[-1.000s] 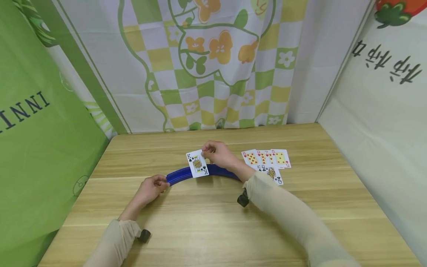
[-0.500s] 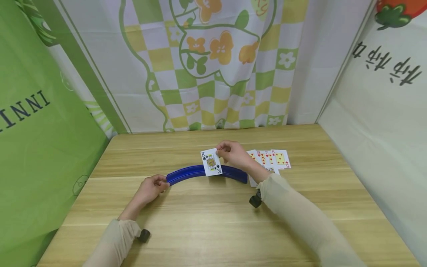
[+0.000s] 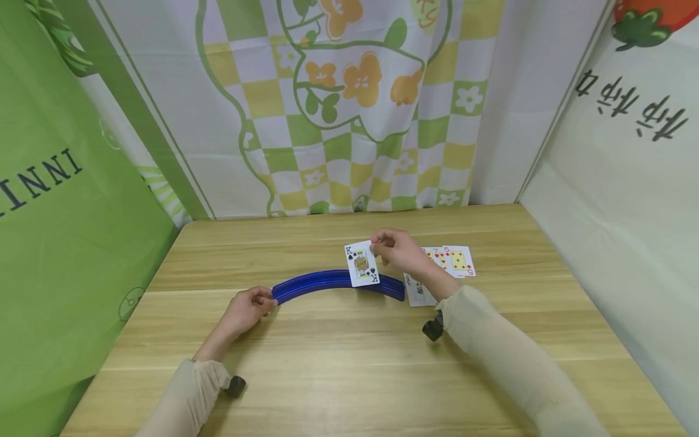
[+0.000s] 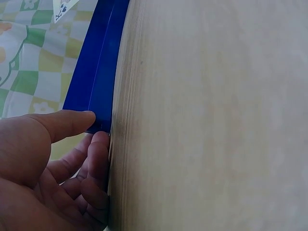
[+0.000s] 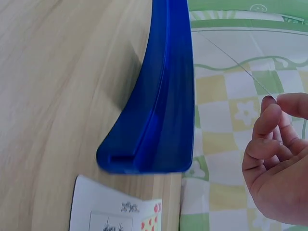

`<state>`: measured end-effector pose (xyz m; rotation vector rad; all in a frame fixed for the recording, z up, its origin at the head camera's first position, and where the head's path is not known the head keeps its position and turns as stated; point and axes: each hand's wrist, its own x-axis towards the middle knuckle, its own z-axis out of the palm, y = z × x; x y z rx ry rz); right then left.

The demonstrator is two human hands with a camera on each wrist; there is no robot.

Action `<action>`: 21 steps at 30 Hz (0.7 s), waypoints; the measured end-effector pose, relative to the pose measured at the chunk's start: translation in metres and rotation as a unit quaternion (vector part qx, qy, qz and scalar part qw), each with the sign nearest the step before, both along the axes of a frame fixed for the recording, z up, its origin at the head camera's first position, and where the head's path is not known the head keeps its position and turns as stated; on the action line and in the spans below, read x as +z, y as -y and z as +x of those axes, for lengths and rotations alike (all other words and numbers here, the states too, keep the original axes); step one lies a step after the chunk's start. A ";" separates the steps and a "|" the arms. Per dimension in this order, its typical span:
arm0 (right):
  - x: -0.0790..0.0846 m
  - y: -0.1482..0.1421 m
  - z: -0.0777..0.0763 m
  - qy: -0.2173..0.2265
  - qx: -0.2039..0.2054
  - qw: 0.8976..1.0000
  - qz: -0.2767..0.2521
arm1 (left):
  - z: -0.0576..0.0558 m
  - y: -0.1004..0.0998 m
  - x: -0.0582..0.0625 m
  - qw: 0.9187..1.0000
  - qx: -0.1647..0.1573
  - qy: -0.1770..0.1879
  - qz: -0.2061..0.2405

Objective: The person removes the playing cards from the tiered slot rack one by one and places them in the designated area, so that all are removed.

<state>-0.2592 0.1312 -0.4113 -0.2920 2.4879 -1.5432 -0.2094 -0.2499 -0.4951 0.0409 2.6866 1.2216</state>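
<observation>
My left hand [image 3: 246,311] holds the left end of a curved blue playing card holder [image 3: 311,281] on the table. In the left wrist view the thumb [image 4: 72,122] lies on top of that end and the curled fingers [image 4: 96,161] touch it from the near side. My right hand [image 3: 403,250] pinches a king of spades [image 3: 361,264] by its upper right corner, between thumb and fingertips. The card is face up toward the head camera, in front of the holder's right half. The right wrist view shows it edge-on, apart from the holder [image 5: 163,106].
Right of the holder several loose playing cards [image 3: 460,261] lie face up and overlapping, partly covered by my right hand and wrist. They include a five of diamonds, a red seven and a face card [image 3: 419,294]. A patterned curtain [image 3: 349,152] hangs behind the wooden table [image 3: 338,364].
My right hand has carried the king of spades rightward along the holder, from near its middle to its right half. The left hand and the holder have stayed in place.
</observation>
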 end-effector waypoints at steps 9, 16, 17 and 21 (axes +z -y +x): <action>-0.004 -0.023 0.001 0.004 -0.014 1.000 0.003 | 0.000 0.000 -0.001 1.000 -0.001 -0.004 -0.005; -0.001 -0.040 0.005 0.028 -0.038 0.999 0.005 | 0.000 0.000 -0.001 1.000 0.006 0.003 -0.003; -0.001 -0.042 0.005 0.031 -0.041 0.999 0.003 | -0.001 0.000 -0.002 1.000 0.006 0.004 -0.003; 0.000 -0.051 0.007 0.025 -0.042 0.999 0.007 | -0.001 0.000 -0.002 1.000 0.006 0.006 -0.006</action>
